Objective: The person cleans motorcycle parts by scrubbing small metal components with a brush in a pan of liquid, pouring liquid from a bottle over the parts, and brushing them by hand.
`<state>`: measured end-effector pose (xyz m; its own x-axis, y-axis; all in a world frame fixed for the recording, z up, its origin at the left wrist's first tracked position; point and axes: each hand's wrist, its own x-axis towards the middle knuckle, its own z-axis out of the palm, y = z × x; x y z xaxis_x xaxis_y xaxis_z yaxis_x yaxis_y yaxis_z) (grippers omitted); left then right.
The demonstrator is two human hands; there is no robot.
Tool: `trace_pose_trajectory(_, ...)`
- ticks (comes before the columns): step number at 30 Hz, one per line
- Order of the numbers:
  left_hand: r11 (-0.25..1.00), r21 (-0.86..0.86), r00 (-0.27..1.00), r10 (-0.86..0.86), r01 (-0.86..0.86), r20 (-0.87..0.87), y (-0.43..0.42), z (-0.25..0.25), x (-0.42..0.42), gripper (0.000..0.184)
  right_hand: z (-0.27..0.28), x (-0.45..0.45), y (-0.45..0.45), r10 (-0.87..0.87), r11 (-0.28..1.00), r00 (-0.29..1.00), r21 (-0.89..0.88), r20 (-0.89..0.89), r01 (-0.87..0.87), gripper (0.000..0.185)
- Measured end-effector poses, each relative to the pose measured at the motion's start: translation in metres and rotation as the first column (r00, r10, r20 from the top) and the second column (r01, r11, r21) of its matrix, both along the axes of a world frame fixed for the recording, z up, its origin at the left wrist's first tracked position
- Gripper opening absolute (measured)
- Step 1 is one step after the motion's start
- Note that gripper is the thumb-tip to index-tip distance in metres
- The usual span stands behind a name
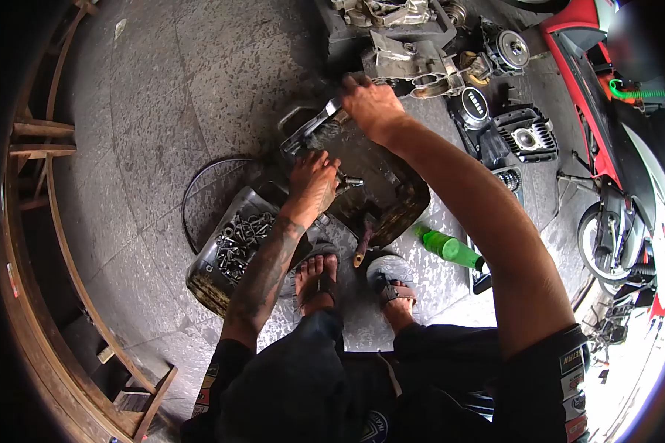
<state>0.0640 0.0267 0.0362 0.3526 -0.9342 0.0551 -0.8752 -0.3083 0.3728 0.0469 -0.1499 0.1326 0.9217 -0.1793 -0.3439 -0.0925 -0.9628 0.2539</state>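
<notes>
My left hand [314, 183] is closed over the left side of a dark tray [410, 210], with a small metal part showing at its right side. Farther up, my right hand [371, 105] has its fingers curled at the upper end of a shiny metal piece [319, 122] that slants across the tray's top left corner. Wet grime and dark liquid lie inside the tray. A brush with a wooden handle [363, 244] leans at the tray's near edge. Left of it, a cut container [197, 279] holds several bolts and nuts [238, 244].
Engine casings [414, 66], a black YAMAHA cover [474, 105] and a finned cylinder [526, 138] lie at the upper right. A green bottle [451, 249] lies near my right foot. A red motorcycle [584, 96] stands right, a wooden bench [59, 244] left.
</notes>
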Motion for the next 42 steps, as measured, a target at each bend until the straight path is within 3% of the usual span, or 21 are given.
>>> trace_pose_trajectory(1, 0.999, -0.021, 0.997, -0.027, 0.025, -0.075, -0.001, 0.001, -0.001, 0.033, -0.002, -0.006, 0.002, -0.005, 1.000, 1.000, 0.006, -0.004, 0.005, 0.027)
trace_pose_trajectory(3, 0.997, 0.027, 0.996, -0.064, 0.065, -0.065, -0.006, -0.003, -0.004, 0.042, -0.006, -0.016, 0.009, -0.099, 0.977, 0.902, 0.214, 0.420, 0.008, 0.026)
trace_pose_trajectory(4, 0.993, 0.070, 0.994, -0.096, 0.100, -0.054, -0.006, -0.004, -0.007, 0.052, -0.003, -0.020, 0.019, -0.316, 0.909, 0.878, 0.379, 0.360, 0.172, 0.028)
trace_pose_trajectory(5, 0.993, 0.069, 0.994, -0.093, 0.097, -0.056, -0.007, -0.008, -0.011, 0.052, -0.008, -0.029, 0.025, -0.313, 0.910, 0.879, 0.378, 0.359, 0.170, 0.028)
trace_pose_trajectory(7, 0.959, 0.259, 0.990, -0.085, 0.111, -0.111, -0.015, -0.016, -0.018, 0.061, -0.033, -0.054, 0.032, -0.383, 0.850, 0.924, 0.398, 0.016, 0.345, 0.034)
trace_pose_trajectory(9, 0.946, 0.311, 0.988, -0.048, 0.092, -0.147, -0.024, -0.011, -0.021, 0.056, -0.058, -0.082, 0.045, -0.484, 0.764, 0.874, 0.466, -0.043, 0.446, 0.040)
trace_pose_trajectory(11, 0.798, 0.567, 0.939, 0.004, 0.204, -0.343, -0.030, -0.005, -0.012, 0.046, -0.078, -0.103, 0.061, -0.510, 0.730, 0.857, 0.489, -0.074, 0.477, 0.045)
trace_pose_trajectory(12, 0.796, 0.569, 0.940, -0.001, 0.207, -0.340, -0.024, -0.008, -0.013, 0.046, -0.084, -0.109, 0.069, -0.523, 0.697, 0.845, 0.514, -0.112, 0.500, 0.050)
trace_pose_trajectory(14, 0.908, 0.377, 0.980, -0.200, 0.186, 0.000, -0.008, -0.022, -0.018, 0.035, -0.087, -0.117, 0.084, -0.505, 0.709, 0.856, 0.514, -0.109, 0.483, 0.055)
trace_pose_trajectory(15, 0.907, 0.380, 0.981, -0.194, 0.179, 0.001, -0.007, -0.029, -0.019, 0.035, -0.091, -0.117, 0.088, -0.480, 0.725, 0.871, 0.511, -0.106, 0.462, 0.059)
trace_pose_trajectory(17, 0.977, 0.191, 0.977, -0.127, 0.093, 0.172, -0.006, -0.043, -0.024, 0.012, -0.100, -0.118, 0.091, -0.451, 0.752, 0.883, 0.478, -0.128, 0.454, 0.060)
trace_pose_trajectory(18, 0.976, 0.194, 0.976, -0.130, 0.095, 0.173, -0.009, -0.037, -0.024, 0.012, -0.101, -0.117, 0.089, -0.475, 0.767, 0.878, 0.459, -0.062, 0.448, 0.062)
trace_pose_trajectory(20, 0.873, 0.479, 0.985, -0.151, 0.095, 0.081, -0.019, -0.019, -0.027, 0.036, -0.106, -0.114, 0.084, -0.495, 0.781, 0.869, 0.438, 0.001, 0.445, 0.064)
trace_pose_trajectory(23, 0.927, 0.376, 0.986, -0.052, -0.010, 0.156, -0.018, -0.026, -0.034, 0.035, -0.112, -0.112, 0.076, -0.654, 0.673, 0.754, 0.504, 0.063, 0.541, 0.059)
trace_pose_trajectory(26, 0.939, 0.341, 0.990, 0.000, -0.048, 0.139, -0.023, -0.029, -0.033, 0.032, -0.104, -0.114, 0.076, -0.492, 0.776, 0.871, 0.451, -0.005, 0.441, 0.054)
trace_pose_trajectory(28, 0.926, 0.374, 0.991, -0.011, -0.039, 0.131, -0.028, -0.026, -0.029, 0.032, -0.107, -0.108, 0.077, -0.696, 0.608, 0.716, 0.482, -0.058, 0.631, 0.052)
trace_pose_trajectory(31, 0.905, 0.424, 0.996, -0.059, 0.022, 0.073, -0.022, -0.020, -0.022, 0.032, -0.108, -0.107, 0.089, -0.597, 0.734, 0.794, 0.479, 0.118, 0.481, 0.051)
trace_pose_trajectory(33, 0.899, 0.432, 0.995, -0.095, 0.069, 0.037, -0.017, -0.011, -0.012, 0.032, -0.107, -0.108, 0.091, -0.591, 0.741, 0.795, 0.483, 0.138, 0.467, 0.053)
trace_pose_trajectory(37, 0.969, 0.237, 0.998, -0.068, 0.070, -0.018, 0.006, -0.010, -0.001, 0.030, -0.109, -0.100, 0.088, -0.526, 0.758, 0.846, 0.497, 0.083, 0.422, 0.063)
trace_pose_trajectory(39, 0.999, -0.015, 0.990, -0.040, 0.042, 0.135, 0.015, -0.015, -0.001, 0.026, -0.106, -0.099, 0.083, -0.348, 0.790, 0.936, 0.520, -0.056, 0.325, 0.063)
trace_pose_trajectory(42, 0.991, -0.137, 0.995, 0.018, -0.004, 0.100, 0.014, -0.010, 0.003, 0.025, -0.112, -0.097, 0.092, -0.493, 0.771, 0.867, 0.497, 0.071, 0.398, 0.058)
